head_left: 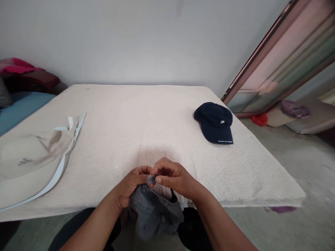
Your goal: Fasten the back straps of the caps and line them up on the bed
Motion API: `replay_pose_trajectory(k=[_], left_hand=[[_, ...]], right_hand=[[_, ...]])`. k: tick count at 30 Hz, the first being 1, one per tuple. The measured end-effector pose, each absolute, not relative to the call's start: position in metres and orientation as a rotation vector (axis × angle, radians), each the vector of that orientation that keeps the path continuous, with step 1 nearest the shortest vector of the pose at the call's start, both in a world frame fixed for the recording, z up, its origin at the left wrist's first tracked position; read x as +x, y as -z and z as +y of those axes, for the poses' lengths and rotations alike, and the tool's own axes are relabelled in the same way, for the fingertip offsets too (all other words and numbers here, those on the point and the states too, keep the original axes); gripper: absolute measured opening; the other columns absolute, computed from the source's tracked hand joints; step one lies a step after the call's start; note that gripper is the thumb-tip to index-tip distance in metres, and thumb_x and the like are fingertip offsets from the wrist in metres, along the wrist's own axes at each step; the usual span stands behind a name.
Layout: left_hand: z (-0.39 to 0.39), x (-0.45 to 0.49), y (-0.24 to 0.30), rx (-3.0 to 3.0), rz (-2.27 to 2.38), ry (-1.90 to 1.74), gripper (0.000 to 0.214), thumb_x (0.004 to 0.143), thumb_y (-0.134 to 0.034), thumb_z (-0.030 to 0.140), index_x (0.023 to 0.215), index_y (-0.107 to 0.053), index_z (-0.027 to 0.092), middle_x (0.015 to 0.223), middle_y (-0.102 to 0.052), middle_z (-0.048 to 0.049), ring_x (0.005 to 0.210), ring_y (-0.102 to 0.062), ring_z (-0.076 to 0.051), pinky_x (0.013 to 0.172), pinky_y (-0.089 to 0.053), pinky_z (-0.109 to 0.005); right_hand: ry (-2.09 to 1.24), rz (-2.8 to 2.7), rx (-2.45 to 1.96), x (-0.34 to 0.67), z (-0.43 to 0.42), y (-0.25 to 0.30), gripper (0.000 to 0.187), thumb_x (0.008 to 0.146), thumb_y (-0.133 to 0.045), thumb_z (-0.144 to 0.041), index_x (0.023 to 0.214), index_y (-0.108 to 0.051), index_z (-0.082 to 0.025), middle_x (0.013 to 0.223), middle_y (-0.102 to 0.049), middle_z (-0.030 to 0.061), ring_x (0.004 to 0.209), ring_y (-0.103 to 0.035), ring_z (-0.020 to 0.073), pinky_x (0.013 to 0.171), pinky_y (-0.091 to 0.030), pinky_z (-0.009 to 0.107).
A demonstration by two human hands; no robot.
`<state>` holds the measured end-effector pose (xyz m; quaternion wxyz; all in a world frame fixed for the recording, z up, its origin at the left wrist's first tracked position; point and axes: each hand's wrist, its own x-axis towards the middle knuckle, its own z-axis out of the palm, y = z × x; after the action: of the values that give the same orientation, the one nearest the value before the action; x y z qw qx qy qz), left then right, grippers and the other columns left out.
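A grey cap [157, 214] hangs at the near edge of the table, its crown lower than its rear opening. My left hand [137, 181] is closed on the cap's edge beside the back strap [151, 179]. With thumb and fingers, my right hand [174, 176] pinches the other end of that strap. Whether the strap is fastened cannot be made out, since the fingers cover part of it. A navy cap [214, 122] with white lettering lies at the right of the table, its brim toward me.
A beige wide-brimmed hat [31, 160] with pale blue edging lies at the left of the table. The table [146, 115] has a white textured cover and meets the wall. To the right are a glazed door frame [261, 59] and a red bag [259, 119] on the floor.
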<state>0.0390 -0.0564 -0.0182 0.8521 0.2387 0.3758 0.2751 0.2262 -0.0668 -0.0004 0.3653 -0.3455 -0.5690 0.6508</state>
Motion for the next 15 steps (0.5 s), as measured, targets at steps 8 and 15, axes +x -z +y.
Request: replay_pose_trajectory(k=[8, 15], left_hand=[[-0.0571, 0.0398, 0.0253, 0.51, 0.768, -0.57, 0.013, 0.069, -0.073, 0.014, 0.076, -0.062, 0.013, 0.063, -0.064, -0.0015, 0.051, -0.057, -0.009, 0.052, -0.041, -0.019], [-0.0569, 0.0396, 0.0239, 0.541, 0.745, -0.548, 0.01, 0.071, -0.07, 0.015, 0.073, -0.06, 0.014, 0.061, -0.063, -0.0005, 0.047, -0.052, -0.007, 0.046, -0.036, -0.016]], right_hand=[[-1.597, -1.486, -0.949, 0.2259, -0.0652, -0.0014, 0.009, 0.076, -0.066, -0.021, 0.072, -0.058, -0.018, 0.091, -0.057, 0.003, 0.083, -0.056, 0.0146, 0.075, -0.045, 0.029], [-1.586, -1.41, -1.1, 0.2274, -0.063, 0.0033, 0.007, 0.073, -0.059, -0.014, 0.068, -0.054, -0.016, 0.073, -0.057, -0.0003, 0.063, -0.048, 0.0088, 0.055, -0.036, 0.021]])
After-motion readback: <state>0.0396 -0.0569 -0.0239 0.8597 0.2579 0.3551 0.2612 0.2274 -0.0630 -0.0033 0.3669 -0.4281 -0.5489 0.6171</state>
